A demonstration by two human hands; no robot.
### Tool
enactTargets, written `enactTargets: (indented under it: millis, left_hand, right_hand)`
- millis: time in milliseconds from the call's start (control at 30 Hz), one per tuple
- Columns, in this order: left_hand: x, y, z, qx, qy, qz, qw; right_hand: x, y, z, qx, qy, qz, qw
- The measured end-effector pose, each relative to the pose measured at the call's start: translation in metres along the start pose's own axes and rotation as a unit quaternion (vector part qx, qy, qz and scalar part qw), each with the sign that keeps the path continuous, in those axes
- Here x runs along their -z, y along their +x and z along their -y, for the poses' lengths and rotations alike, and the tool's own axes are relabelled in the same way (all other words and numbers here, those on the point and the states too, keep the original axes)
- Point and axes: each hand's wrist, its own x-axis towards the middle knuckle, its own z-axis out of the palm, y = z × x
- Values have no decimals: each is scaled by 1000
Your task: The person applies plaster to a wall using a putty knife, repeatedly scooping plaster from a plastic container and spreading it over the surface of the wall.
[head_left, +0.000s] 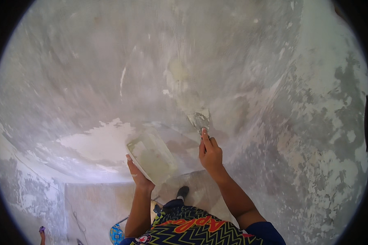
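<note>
My left hand (139, 177) grips a pale rectangular plastic tray (150, 153) by its left side; the tray has greenish-white paste inside. In my right hand (210, 155) is a putty knife (199, 120), its wide, smeared blade against the grey wall (229, 45) in front of me, just below a paler greenish patch of filler (178, 75). The blade is up and to the right of the tray. Irregular white patches (92, 139) mark the lower wall at the left.
Patchy side walls (327, 171) meet the front wall at right and left. Below are the beige floor (88, 204), my foot, a thin cable (78, 222) and a blue patterned object (116, 233). At the lower left is another person's hand (42, 232) with a small purple thing.
</note>
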Motion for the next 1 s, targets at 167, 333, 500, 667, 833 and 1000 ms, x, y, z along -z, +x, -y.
enactTargets:
  millis: [167,333,500,667,833,1000]
  left_hand:
    - [28,3,8,36,-12,12,999]
    - [4,-4,3,30,25,15,999]
    - [18,5,11,71,19,40,996]
    - [28,10,25,96,25,20,995]
    - [63,27,38,197,30,95,975]
    - [160,55,56,131,32,29,990]
  right_hand:
    - [-3,-64,-44,-46,-20,58,997]
    - [34,-82,-56,-90,1,162,983]
    - [57,-39,-39,26,19,144,989]
    - [-13,-45,-75,46,-38,53,997]
    - [-86,-98,-118,22,-24,-1,999]
    - [-131,-143,-126,-23,-19,-18,999]
